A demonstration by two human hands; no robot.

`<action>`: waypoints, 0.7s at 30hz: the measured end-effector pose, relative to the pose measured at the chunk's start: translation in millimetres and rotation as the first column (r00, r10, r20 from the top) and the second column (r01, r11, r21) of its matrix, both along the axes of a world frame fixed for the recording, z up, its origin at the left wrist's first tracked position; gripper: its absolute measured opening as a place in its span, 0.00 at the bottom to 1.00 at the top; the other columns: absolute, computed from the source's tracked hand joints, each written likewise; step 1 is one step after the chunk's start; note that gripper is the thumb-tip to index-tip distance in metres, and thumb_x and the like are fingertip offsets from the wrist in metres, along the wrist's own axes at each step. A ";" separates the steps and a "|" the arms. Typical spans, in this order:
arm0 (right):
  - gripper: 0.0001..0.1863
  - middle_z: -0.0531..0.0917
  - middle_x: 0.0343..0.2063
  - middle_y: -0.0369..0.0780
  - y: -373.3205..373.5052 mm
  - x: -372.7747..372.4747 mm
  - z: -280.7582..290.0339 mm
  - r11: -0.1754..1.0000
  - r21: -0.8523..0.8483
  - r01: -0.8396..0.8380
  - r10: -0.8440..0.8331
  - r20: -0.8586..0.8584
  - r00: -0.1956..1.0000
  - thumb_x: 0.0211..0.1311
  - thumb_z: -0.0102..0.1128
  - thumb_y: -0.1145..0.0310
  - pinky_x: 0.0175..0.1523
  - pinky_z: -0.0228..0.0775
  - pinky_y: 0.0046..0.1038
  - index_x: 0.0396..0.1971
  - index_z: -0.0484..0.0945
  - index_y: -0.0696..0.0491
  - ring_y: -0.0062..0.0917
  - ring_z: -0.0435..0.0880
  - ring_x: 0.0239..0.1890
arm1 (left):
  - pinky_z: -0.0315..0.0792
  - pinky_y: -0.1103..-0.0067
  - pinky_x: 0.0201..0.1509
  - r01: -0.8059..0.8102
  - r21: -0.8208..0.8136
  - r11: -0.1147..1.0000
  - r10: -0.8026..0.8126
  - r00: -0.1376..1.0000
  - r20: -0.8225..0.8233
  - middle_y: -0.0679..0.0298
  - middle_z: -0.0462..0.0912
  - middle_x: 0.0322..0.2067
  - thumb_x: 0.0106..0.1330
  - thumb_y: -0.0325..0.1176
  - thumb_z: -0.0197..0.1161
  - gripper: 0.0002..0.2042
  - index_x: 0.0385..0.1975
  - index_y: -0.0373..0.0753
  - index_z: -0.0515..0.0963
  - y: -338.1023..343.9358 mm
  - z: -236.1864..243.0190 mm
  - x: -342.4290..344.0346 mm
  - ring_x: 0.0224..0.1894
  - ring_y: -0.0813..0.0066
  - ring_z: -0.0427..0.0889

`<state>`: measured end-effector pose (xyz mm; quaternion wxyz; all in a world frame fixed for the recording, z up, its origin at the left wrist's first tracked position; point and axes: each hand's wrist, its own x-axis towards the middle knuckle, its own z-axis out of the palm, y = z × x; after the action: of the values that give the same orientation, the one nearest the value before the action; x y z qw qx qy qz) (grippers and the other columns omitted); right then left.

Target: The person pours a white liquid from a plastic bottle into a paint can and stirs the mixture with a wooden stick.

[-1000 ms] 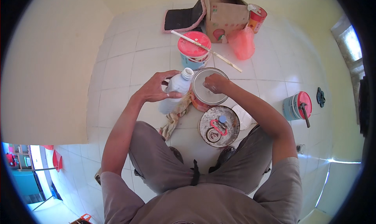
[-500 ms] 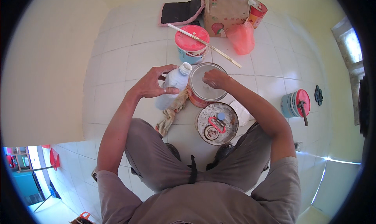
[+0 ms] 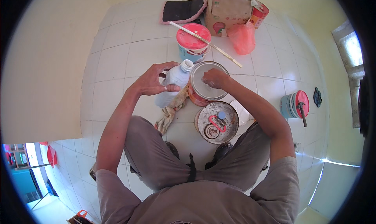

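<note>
My left hand [image 3: 158,79] grips a white plastic bottle [image 3: 177,79] with an uncapped neck, tilted slightly rightward beside a wide round tin [image 3: 203,99]. My right hand [image 3: 213,78], fingers curled, is over the tin's grey top; what it holds, if anything, is hidden. A stained, crumpled cloth [image 3: 168,114] lies below the bottle. Nearer my feet stands a grimy round can [image 3: 207,118] with a blue cap [image 3: 221,115] and pink handle [image 3: 215,122] on it, and a white disc [image 3: 243,112] lies partly behind it.
Ahead are a red-lidded bucket [image 3: 190,49] with a long stick [image 3: 223,51] across it, a cardboard box [image 3: 223,18], pink bag [image 3: 243,38], red tin [image 3: 258,18] and dark mat [image 3: 178,10]. Right are another bucket [image 3: 290,108] with a hammer-like tool [image 3: 302,112] and black object [image 3: 317,96].
The view has shifted slightly, so most things sit higher in the picture. My left hand still grips the bottle, and my curled right hand stays over the tin with little visible change.
</note>
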<state>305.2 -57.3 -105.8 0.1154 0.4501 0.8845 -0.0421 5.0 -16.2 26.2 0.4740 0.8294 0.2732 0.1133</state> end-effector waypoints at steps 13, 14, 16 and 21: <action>0.08 0.88 0.35 0.49 -14.8 -24.6 -5.7 0.988 -0.156 0.000 -0.005 -0.031 1.000 0.61 0.58 0.70 0.45 0.83 0.44 0.29 0.85 0.55 0.43 0.90 0.39 | 0.75 0.57 0.66 -0.014 -0.013 1.000 0.014 1.000 -0.002 0.57 0.81 0.58 0.48 0.55 0.82 0.45 0.66 0.40 0.73 -0.7 -1.0 -0.8 0.61 0.60 0.79; 0.08 0.88 0.35 0.49 -14.6 -26.6 -3.6 0.988 -0.156 -0.002 -0.004 -0.033 0.999 0.61 0.58 0.70 0.45 0.83 0.44 0.29 0.85 0.55 0.43 0.90 0.39 | 0.75 0.57 0.66 -0.016 -0.012 1.000 0.016 1.000 -0.004 0.57 0.81 0.58 0.48 0.55 0.82 0.45 0.66 0.40 0.73 -0.6 -1.1 -1.5 0.61 0.60 0.79; 0.08 0.87 0.35 0.49 -14.0 -24.5 -5.5 0.986 -0.165 -0.019 0.005 -0.084 0.996 0.60 0.58 0.70 0.45 0.82 0.44 0.30 0.86 0.55 0.44 0.89 0.40 | 0.75 0.57 0.65 -0.007 -0.003 1.000 0.007 1.000 -0.006 0.57 0.81 0.58 0.48 0.55 0.81 0.45 0.66 0.40 0.73 0.0 -0.9 -1.3 0.61 0.60 0.79; 0.04 0.87 0.29 0.49 -1.9 -5.6 -26.4 0.970 -0.244 -0.009 -0.090 -0.393 0.915 0.43 0.68 0.75 0.38 0.79 0.39 0.23 0.86 0.58 0.44 0.87 0.29 | 0.75 0.57 0.65 0.002 -0.004 1.000 -0.002 1.000 0.001 0.57 0.81 0.58 0.48 0.55 0.81 0.45 0.66 0.39 0.73 1.0 -2.4 1.8 0.61 0.60 0.80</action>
<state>299.6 -59.2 -132.2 -0.0155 0.4328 0.8681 -0.2426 6.8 -15.3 23.7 0.4759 0.8287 0.2723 0.1125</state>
